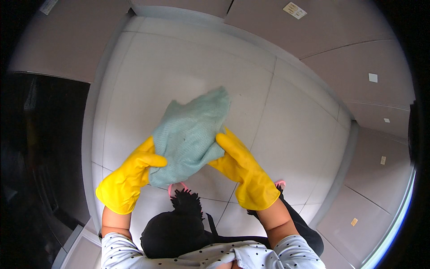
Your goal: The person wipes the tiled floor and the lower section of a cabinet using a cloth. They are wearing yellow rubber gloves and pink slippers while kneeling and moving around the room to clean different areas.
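**Left hand (pixel 139 163), right hand (pixel 235 154) share a green cloth (pixel 190 127) over tiled floor (pixel 237 54)**

We look down on a person in yellow gloves (pixel 116 190) holding the green cloth out in front of the body, near the middle of our view; the left hand closes on its left edge, thumb laid over the near face; the right hand grips its right edge, thumb on top, the other fingers mostly hidden behind the fabric; the textured cloth hangs rumpled between them, one corner pointing up and to the right. Around it we see the pale floor, crossed by dark joints; brownish cabinet fronts (pixel 340 27) with small labels (pixel 294 10) curve along the top and right; a glossy black panel (pixel 40 134) stands at left; below, we note black clothing (pixel 170 233), white dotted sleeves (pixel 117 246) and pink straps (pixel 170 190) by the feet.
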Tool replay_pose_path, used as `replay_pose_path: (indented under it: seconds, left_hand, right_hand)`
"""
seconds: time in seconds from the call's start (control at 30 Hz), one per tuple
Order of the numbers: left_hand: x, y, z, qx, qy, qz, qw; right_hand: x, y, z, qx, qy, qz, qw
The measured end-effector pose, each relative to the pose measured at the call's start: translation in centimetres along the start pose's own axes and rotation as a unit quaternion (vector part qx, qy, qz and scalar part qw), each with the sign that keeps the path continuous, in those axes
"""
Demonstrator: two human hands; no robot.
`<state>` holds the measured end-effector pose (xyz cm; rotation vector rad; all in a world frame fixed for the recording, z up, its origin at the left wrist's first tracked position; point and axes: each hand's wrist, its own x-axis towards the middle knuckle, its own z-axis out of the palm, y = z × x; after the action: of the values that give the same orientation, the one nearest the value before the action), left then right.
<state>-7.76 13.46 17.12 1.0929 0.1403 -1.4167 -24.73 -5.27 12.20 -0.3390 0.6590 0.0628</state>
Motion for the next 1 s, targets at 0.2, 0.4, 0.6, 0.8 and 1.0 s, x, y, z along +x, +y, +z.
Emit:
replay_pose_path:
  seconds: [0.2,0.4,0.6,0.8,1.0]
  left_hand:
    - [7.2,-13.1,-13.5,-0.017,0.034,-0.236,0.971]
    - [7.1,-15.5,-14.0,-0.183,0.063,-0.314,0.930]
    - [7.1,-7.6,-11.8,-0.362,0.058,-0.163,0.916]
    - [7.4,-8.5,-12.2,-0.051,0.238,0.009,0.970]
    - [8.0,-14.1,-16.1,0.317,0.313,0.338,0.829]
  right_hand:
    - [3.0,9.2,-10.2,0.001,0.102,0.084,0.991]
    - [3.3,12.3,-15.4,0.034,0.170,0.183,0.968]
    - [6.1,4.9,-11.6,0.172,0.172,0.036,0.969]
    - [7.2,5.3,-11.0,-0.443,0.212,-0.205,0.847]
    - [10.1,8.0,-6.9,-0.823,0.037,-0.352,0.444]
